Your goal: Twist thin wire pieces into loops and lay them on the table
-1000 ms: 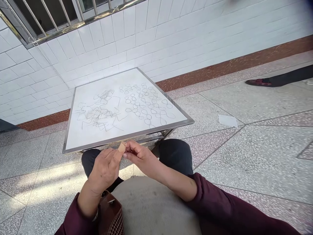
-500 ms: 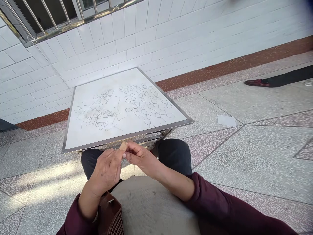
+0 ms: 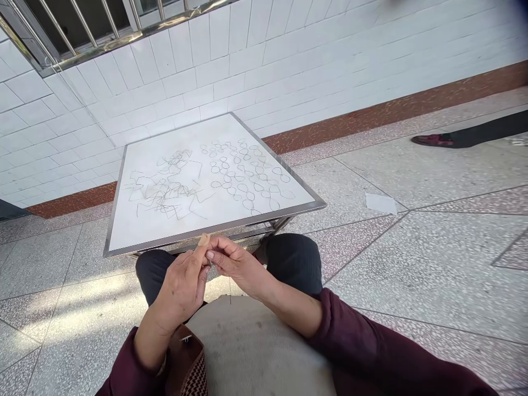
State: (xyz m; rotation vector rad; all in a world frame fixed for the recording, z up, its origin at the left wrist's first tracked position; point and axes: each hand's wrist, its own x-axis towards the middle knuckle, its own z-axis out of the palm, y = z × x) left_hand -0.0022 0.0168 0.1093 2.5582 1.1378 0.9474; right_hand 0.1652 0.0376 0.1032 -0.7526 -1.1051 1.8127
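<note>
My left hand (image 3: 179, 289) and my right hand (image 3: 243, 272) meet just in front of the table's near edge, above my lap. Tan tape (image 3: 204, 239) wraps the tip of my left index finger. Both hands are closed, with fingertips pinched together on a thin dark wire (image 3: 230, 289); one end of it hangs faintly below my right hand, and the rest is hidden by my fingers. On the white tabletop (image 3: 144, 234), a loose tangle of bent wire pieces (image 3: 171, 192) lies left, and several figure-eight wire loops (image 3: 247, 190) are spread out right.
A metal rim (image 3: 218, 228) edges the table, which stands by a white tiled wall (image 3: 309, 71). Below my hands is a light cloth (image 3: 264, 341) beside a brown bag (image 3: 185, 352). White paper (image 3: 380, 203) lies on the floor. Another person's shoe (image 3: 437, 141) shows at right.
My hands have shifted slightly, and my taped left index finger now points more upright. The hanging wire end has moved a little right and looks fainter. The table pieces look unchanged.
</note>
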